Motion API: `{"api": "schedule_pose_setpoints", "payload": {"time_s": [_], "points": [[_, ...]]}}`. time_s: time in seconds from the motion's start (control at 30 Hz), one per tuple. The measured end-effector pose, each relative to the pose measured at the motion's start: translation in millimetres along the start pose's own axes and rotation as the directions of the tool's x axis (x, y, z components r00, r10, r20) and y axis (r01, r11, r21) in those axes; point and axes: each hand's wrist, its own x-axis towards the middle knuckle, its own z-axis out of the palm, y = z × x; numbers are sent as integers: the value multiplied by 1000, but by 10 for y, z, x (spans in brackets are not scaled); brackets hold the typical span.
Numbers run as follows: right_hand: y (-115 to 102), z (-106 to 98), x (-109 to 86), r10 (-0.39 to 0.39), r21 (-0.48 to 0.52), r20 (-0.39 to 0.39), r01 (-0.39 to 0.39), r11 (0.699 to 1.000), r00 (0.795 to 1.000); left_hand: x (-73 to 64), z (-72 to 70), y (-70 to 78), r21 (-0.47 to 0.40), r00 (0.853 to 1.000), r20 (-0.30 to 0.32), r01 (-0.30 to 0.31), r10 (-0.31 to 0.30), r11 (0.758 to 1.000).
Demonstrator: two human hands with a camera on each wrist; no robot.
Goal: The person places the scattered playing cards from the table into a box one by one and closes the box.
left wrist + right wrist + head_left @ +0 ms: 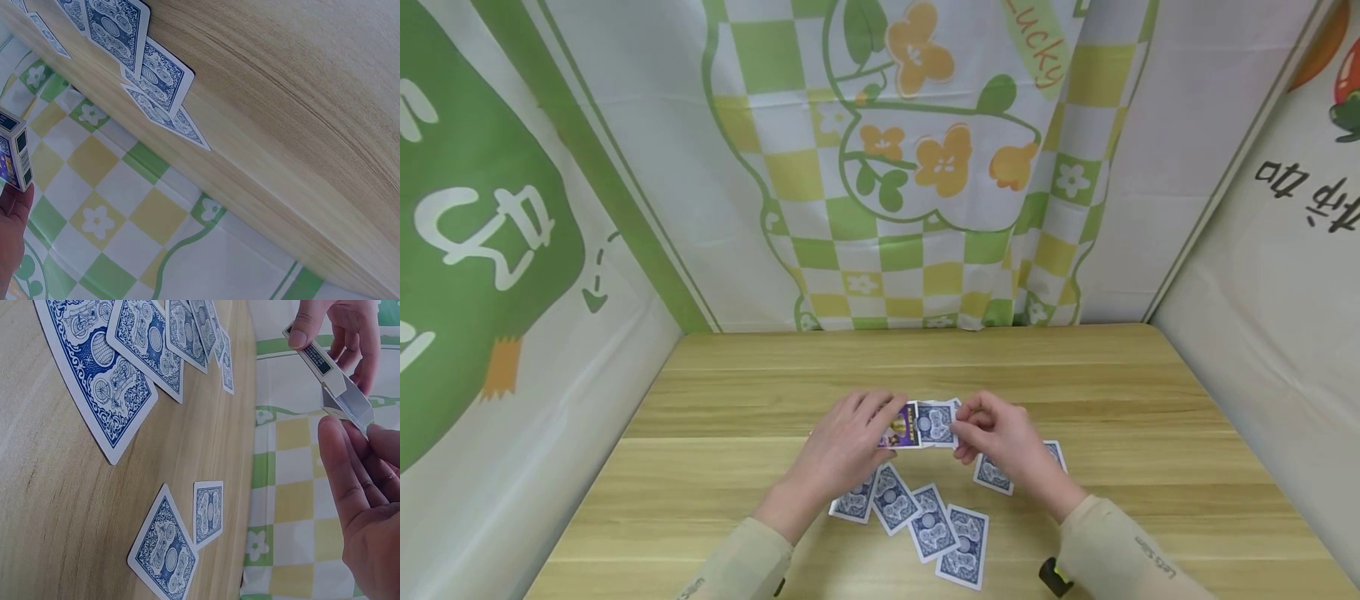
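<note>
Card box is up off the wooden table, and we've got our left hand gripping it, thumb on one side and fingers on the other. Our right hand is just right of the box, thumb and fingertips pinching a blue-backed card at the box's right end; we can't tell how much of it sits inside. Closer to us than the box lies a slanting, overlapping row of cards, with two more cards to its right. Flowery checked curtain hangs beyond the box.
</note>
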Motion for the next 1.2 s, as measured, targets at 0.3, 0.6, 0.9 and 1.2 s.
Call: {"api": "schedule_pose_setpoints", "payload": {"time_s": [0.3,0.6,0.9,1.2], "points": [[10,33,-25,-110,-69,-35,107,992,993,-7,10,-8,2,1000,-11,-11,11,1000],[44,57,-39,-200,-151,-24,194,969,979,-9,31,-12,9,999,-40,-32,33,999],[48,52,-60,-211,-220,4,207,953,977,4,25,2,13,1000,-10,-23,24,1000],[79,65,-57,-319,-324,21,309,894,947,10,27,0,22,1000,-8,-26,27,999]]}}
